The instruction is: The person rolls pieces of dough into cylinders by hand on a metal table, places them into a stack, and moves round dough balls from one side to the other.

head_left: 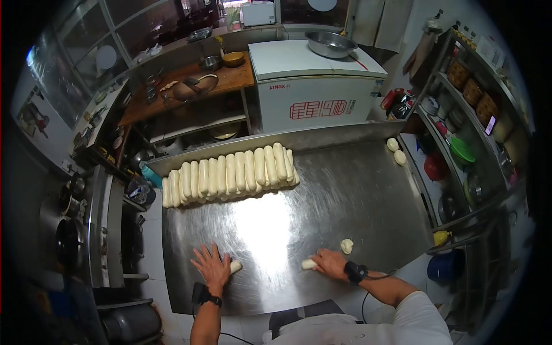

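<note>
On the steel table (322, 195), my left hand (211, 267) lies with fingers spread over a short dough piece, whose right end (236, 267) shows beside the palm. My right hand (330, 264) rests over another short dough piece (309, 264), which pokes out to the left of the fingers; the hand is flat, its fingers extended. A small dough lump (347, 246) sits just above the right hand. Long pale dough rolls (230, 172) are stacked side by side along the table's back left.
Two round dough pieces (396, 152) lie at the back right edge. Behind the table's raised steel rim stands a white chest freezer (316, 98) with a metal basin (331, 44) on top. Shelves (460, 132) stand right, a blue bucket (445, 266) below, a stove (95, 230) left.
</note>
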The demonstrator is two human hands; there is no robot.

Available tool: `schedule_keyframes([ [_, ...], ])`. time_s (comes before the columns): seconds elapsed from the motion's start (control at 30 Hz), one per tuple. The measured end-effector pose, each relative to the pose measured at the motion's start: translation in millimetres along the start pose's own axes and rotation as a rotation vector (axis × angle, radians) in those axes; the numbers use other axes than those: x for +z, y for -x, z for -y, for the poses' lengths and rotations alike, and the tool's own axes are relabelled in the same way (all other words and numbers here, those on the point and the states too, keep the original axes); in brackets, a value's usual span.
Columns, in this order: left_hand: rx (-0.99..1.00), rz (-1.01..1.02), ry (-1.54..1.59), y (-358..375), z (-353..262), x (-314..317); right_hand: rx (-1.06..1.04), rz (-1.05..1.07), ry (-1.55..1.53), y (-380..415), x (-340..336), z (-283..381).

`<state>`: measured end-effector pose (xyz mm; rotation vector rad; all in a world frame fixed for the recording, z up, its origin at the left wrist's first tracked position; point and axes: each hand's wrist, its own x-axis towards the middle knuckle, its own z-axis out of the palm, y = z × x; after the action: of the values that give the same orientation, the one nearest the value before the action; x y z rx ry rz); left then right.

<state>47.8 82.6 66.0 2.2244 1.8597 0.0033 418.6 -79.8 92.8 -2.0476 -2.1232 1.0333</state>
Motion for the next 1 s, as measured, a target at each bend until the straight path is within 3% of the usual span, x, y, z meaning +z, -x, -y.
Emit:
schedule_keyframes([
  [0.03,0.023,0.041,0.002,3.6,-3.4,-4.9,0.067,-0.004,-0.153,-11.8,-11.1,-7.9],
  [0.1,0.074,0.045,-0.007,38.3,-4.5,3.9,0.029,-0.565,-0.321,-48.6,-23.6,-35.6],
  [0.2,0.196,0.030,-0.037,90.4,-9.9,12.8,0.199,-0.835,-0.383,-135.2,-88.5,-86.8],
  [0.37,0.253,0.006,-0.038,100.7,-5.2,27.4,0.211,-0.884,-0.390,-237.9,-167.7,-119.6],
  [0.47,0.104,0.024,0.000,91.9,-19.6,24.9,0.303,-0.672,-0.310,-297.0,-148.5,-109.8],
  [0.53,-0.120,-0.161,0.510,78.7,-46.8,25.1,0.345,-0.589,-0.305,-313.5,-133.6,-93.6],
  [0.57,-0.125,-0.155,0.509,70.7,-62.3,22.9,0.347,-0.582,-0.305,-304.0,-133.6,-92.5],
  [0.63,-0.346,-0.100,0.854,47.0,-107.0,8.3,0.163,-0.713,-0.324,-273.8,-133.7,-88.6],
  [0.67,-0.341,-0.102,0.866,34.0,-128.8,4.6,0.065,-0.845,-0.210,-248.0,-130.4,-84.6],
  [0.73,-0.252,-0.018,1.124,10.5,-173.6,-1.2,0.027,-0.644,-0.271,-192.3,-123.0,-61.3],
  [0.77,-0.225,0.001,1.262,-0.2,-201.1,-4.7,-0.103,-0.532,-0.545,-171.7,-108.2,-52.0],
  [0.8,-0.207,0.097,1.284,-11.8,-220.2,-1.0,-0.096,-0.287,-0.740,-143.5,-108.6,-34.4],
  [0.83,-0.072,0.119,1.251,-23.1,-236.4,6.0,-0.210,-0.252,-0.788,-124.6,-106.9,-22.4],
  [0.87,0.080,0.126,1.335,-28.3,-272.6,-22.0,-0.218,-0.394,-0.734,-112.1,-120.7,-9.1],
  [0.9,0.135,0.128,1.218,-29.5,-279.0,-14.4,-0.227,-0.534,-0.677,-105.8,-131.9,-2.3],
  [0.97,0.347,0.076,1.254,-26.5,-297.2,-17.9,-0.029,-0.552,-0.728,-124.2,-140.7,-34.1],
  [1.0,0.391,0.057,1.104,-20.4,-298.3,-22.5,-0.048,-0.675,-0.721,-138.4,-151.0,-47.8],
])
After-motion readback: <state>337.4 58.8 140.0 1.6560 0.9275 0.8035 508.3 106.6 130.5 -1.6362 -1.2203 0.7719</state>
